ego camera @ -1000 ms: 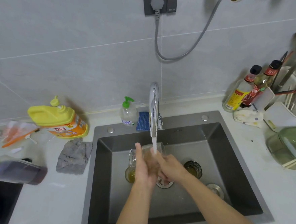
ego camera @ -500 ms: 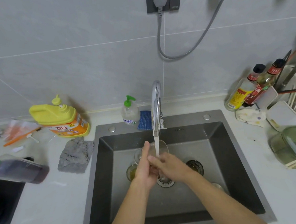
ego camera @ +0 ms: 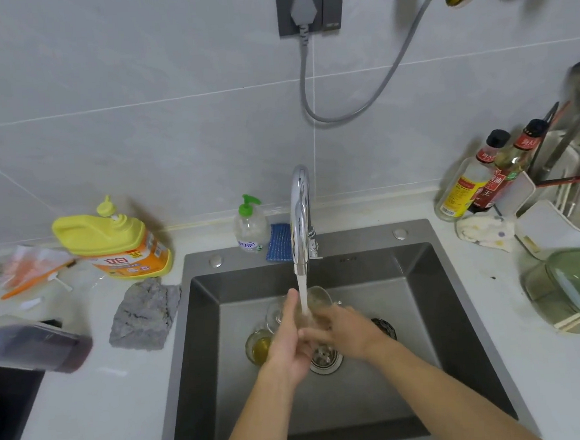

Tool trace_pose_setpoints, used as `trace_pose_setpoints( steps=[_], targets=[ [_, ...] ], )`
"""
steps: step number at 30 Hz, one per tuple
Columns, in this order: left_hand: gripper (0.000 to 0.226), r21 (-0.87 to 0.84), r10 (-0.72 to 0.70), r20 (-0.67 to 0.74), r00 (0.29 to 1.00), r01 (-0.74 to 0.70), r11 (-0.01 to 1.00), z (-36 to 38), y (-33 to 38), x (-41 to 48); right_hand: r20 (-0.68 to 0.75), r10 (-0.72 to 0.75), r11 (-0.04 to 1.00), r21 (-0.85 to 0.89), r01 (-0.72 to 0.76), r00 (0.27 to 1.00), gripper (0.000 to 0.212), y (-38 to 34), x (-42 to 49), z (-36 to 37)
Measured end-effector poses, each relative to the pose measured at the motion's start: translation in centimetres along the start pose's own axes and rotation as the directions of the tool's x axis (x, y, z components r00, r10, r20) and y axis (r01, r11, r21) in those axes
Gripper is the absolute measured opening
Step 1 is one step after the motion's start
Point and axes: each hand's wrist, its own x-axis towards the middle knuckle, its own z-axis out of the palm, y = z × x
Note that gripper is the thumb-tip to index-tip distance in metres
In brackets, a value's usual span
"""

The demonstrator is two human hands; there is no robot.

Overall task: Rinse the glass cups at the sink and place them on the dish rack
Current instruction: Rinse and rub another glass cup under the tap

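A clear glass cup point(ego camera: 319, 298) is tilted under the running stream from the chrome faucet point(ego camera: 300, 219), over the steel sink point(ego camera: 436, 312). My left hand point(ego camera: 288, 340) grips the cup from the left, thumb pointing up. My right hand point(ego camera: 347, 329) lies against its lower side with fingers stretched left. Another clear glass point(ego camera: 274, 313) stands behind my left hand. A small cup with yellow liquid point(ego camera: 259, 349) and a dark cup point(ego camera: 386, 327) sit on the sink floor. The white dish rack point(ego camera: 553, 222) is at the right.
Left of the sink: a grey cloth point(ego camera: 143, 316), a yellow detergent jug point(ego camera: 115, 244), a lying dark bottle point(ego camera: 33, 344). Behind it: a soap pump point(ego camera: 249, 227) and blue sponge point(ego camera: 278, 243). Right: sauce bottles point(ego camera: 478, 182), a rag point(ego camera: 485, 235), a glass bowl with lid point(ego camera: 578, 289).
The cup has risen a little and its rim now shows beside the stream. Both hands stay on it, the right fingers sliding over its side.
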Motion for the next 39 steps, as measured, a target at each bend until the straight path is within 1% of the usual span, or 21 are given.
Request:
trace_pose_setpoints(
  steps=[1,2,6,8,10,12,13,14,15,18,22,25,28,29,30,31,32,34,35,37,39],
  targets=[
    [0.046,-0.001,-0.002,0.009,1.000,0.002,1.000,0.0,0.0,0.0,-0.006,0.001,0.999,-0.038,-0.001,1.000,0.047,0.2,0.2,0.1],
    [0.049,-0.010,-0.009,0.019,1.000,0.009,1.000,0.0,0.0,-0.1,-0.011,-0.001,1.000,0.003,0.001,1.000,0.046,0.0,0.3,0.5],
    [0.060,-0.064,-0.005,0.024,1.000,0.007,0.998,0.3,-0.1,0.0,-0.039,0.048,0.898,0.439,-0.026,0.998,0.048,-2.5,0.4,1.9],
    [0.058,-0.049,0.010,0.015,1.000,-0.009,0.999,0.2,0.1,0.0,0.020,0.049,0.846,0.530,-0.052,0.999,0.039,-2.8,0.1,1.8],
    [0.051,-0.032,-0.003,-0.007,1.000,0.003,0.999,0.0,0.8,-0.2,0.082,-0.016,0.922,0.387,-0.017,0.997,0.031,-1.6,-0.2,1.4],
    [0.044,-0.013,0.017,-0.008,1.000,-0.017,1.000,-0.5,1.3,0.1,0.067,-0.071,0.996,0.055,0.068,0.995,0.036,-0.1,-0.2,1.1],
    [0.042,0.002,0.031,-0.010,0.999,-0.031,1.000,-0.6,1.5,0.0,0.037,-0.074,0.996,-0.040,0.075,0.997,0.034,0.4,0.0,1.2],
    [0.041,0.018,0.040,-0.014,0.999,-0.040,0.999,-0.6,1.5,0.0,0.000,-0.075,0.997,-0.006,0.075,0.997,0.028,0.6,0.2,1.3],
    [0.041,0.000,0.043,-0.013,0.999,-0.043,0.999,-0.9,1.3,0.2,-0.035,-0.069,0.992,0.103,0.072,0.997,0.024,0.3,0.4,1.5],
    [0.042,-0.008,0.046,-0.013,0.999,-0.046,0.999,-0.6,0.9,0.1,-0.070,-0.033,0.940,0.337,0.055,0.997,0.036,-0.4,0.7,1.9],
    [0.047,0.010,0.061,-0.019,0.998,-0.060,0.998,0.1,0.3,-0.2,0.013,-0.008,0.916,0.401,0.002,1.000,0.041,-1.4,0.3,1.1],
    [0.052,0.006,0.022,-0.040,0.999,-0.021,1.000,-0.1,0.4,-0.2,0.064,-0.043,0.959,0.282,0.023,0.997,0.036,-0.8,0.1,0.8],
    [0.051,0.002,0.035,-0.016,0.999,-0.035,0.999,-0.6,1.0,-0.4,0.049,-0.072,0.997,0.021,0.071,0.996,0.051,0.8,0.2,0.8],
    [0.051,0.001,0.032,-0.003,0.999,-0.032,0.999,-0.8,1.0,-0.3,0.019,-0.061,0.997,0.049,0.060,0.998,0.042,0.6,0.1,0.9],
    [0.052,-0.002,0.044,-0.011,0.999,-0.044,0.999,-0.7,0.9,-0.5,-0.017,-0.070,0.988,0.140,0.071,0.997,0.021,-0.1,0.0,0.9],
    [0.054,-0.014,0.047,-0.008,0.999,-0.047,0.999,-0.7,0.6,-0.4,-0.048,-0.093,0.969,0.224,0.101,0.995,0.023,-1.0,-0.2,1.0],
    [0.057,-0.028,0.026,0.013,1.000,-0.025,0.999,-0.5,0.3,-0.5,-0.069,-0.088,0.946,0.308,0.105,0.994,0.035,-2.1,-0.3,1.1],
    [0.058,-0.046,-0.007,0.028,1.000,0.009,0.999,-0.1,0.2,-0.7,-0.007,-0.032,0.919,0.393,0.032,0.999,0.038,-2.5,-0.2,1.5],
    [0.057,-0.028,-0.014,0.022,1.000,0.015,0.999,-0.3,0.2,-0.5,0.040,-0.030,0.928,0.373,0.013,0.999,0.038,-2.4,-0.3,1.2],
    [0.052,-0.007,0.005,0.005,1.000,-0.005,1.000,-0.5,0.8,-0.6,0.113,-0.043,0.978,0.207,0.019,0.993,0.032,-1.7,-0.8,0.4],
    [0.054,0.014,0.023,0.004,1.000,-0.023,1.000,-0.8,1.2,-0.6,0.086,-0.083,0.995,-0.054,0.088,0.993,0.040,-0.7,-0.8,-0.1]
  ],
)
